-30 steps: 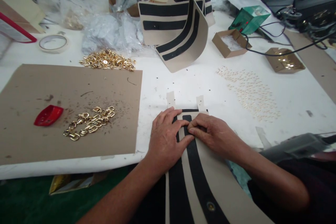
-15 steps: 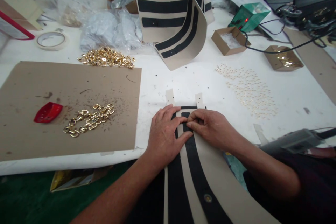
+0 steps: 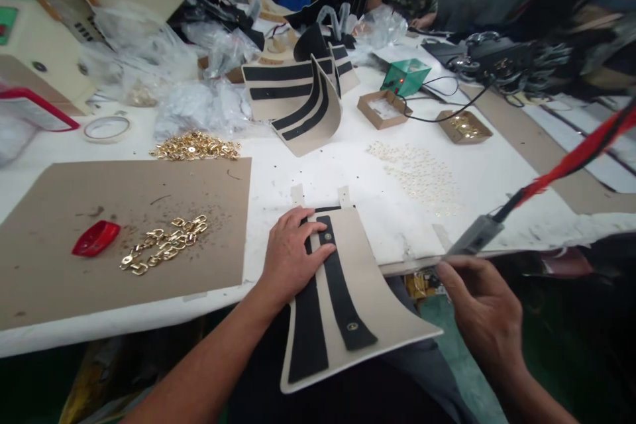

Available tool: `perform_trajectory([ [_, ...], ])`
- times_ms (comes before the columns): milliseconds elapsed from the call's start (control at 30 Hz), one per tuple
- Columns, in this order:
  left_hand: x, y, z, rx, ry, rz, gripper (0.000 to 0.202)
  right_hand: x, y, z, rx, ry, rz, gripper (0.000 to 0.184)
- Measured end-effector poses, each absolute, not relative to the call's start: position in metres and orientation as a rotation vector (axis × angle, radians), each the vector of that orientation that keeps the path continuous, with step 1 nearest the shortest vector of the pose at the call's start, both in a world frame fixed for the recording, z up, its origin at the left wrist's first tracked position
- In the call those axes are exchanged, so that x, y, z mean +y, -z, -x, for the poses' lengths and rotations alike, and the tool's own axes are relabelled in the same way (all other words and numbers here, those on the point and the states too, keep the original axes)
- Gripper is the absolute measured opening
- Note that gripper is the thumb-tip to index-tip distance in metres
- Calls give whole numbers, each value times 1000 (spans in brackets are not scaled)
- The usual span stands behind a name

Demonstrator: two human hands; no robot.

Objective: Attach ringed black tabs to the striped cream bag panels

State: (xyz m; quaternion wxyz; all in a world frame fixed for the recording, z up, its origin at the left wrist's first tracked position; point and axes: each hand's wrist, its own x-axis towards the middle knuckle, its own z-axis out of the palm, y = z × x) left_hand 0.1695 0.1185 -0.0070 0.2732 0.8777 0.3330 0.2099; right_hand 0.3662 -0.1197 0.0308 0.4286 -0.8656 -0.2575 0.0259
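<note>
Centrally, beige panel [image 3: 355, 255]: far end on tabletop [image 3: 273, 189], near end curving out past its edge; black strip [image 3: 335, 275] bearing two round metal fittings [image 3: 352, 326].
Left hand [image 3: 292, 248]: laid on panel, thumb and forefinger parted about the farther fitting [image 3: 328, 237], nothing gripped.
Right hand [image 3: 487, 315]: half curled at grey tool [image 3: 474, 236]; whether closed on it, cannot tell.
Gold chain [image 3: 171, 245]: on brown sheet [image 3: 218, 271].

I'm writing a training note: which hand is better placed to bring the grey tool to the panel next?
Probably the right hand: it is at the grey tool and looks to be gripping it, though its fingers are partly hidden. The left hand lies on the panel, away from the tool.
</note>
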Motion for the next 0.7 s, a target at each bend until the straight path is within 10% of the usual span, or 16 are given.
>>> perform_trajectory([
  [200,123,12,-169,873,-585,-2402,26,-134,4,-411,-355,-47,2282,84],
  [700,117,6,-167,918,-577,-2342,29,-17,-77,-356,-762,-673,1209,35],
])
